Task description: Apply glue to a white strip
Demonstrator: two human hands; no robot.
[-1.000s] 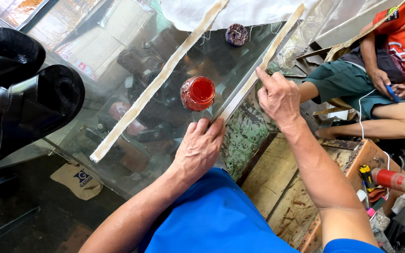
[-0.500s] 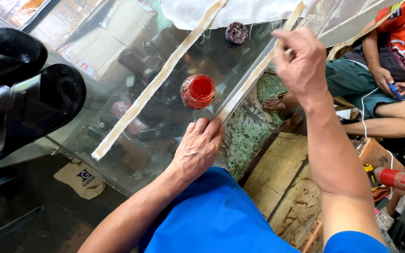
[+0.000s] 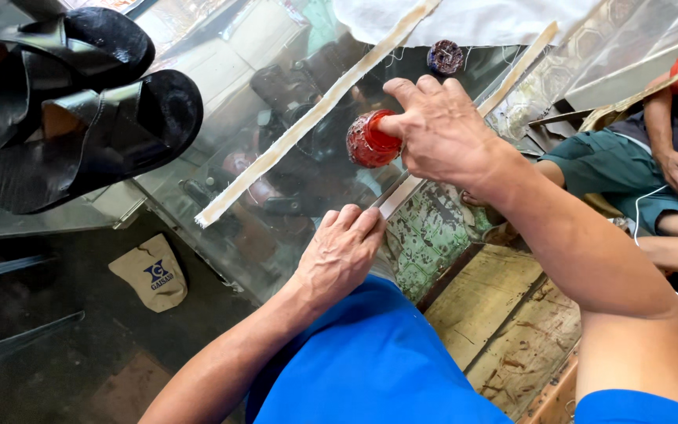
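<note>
Head view is showing the right hand reaching to a small red pot standing on the glass tabletop, its fingers bunched with their tips at the pot's mouth; whether they are pinching anything I cannot tell. The left hand is lying flat, fingers released, pressing the near end of a pale strip at the tabletop's edge. The step looks like taking paste onto a fingertip; coming away cleanly calls for a light touch so the pot is not tipping. The pot is looking glossy, smeared and round.

Black sandals, white cloth, dark thread spool, tan pouch
</note>
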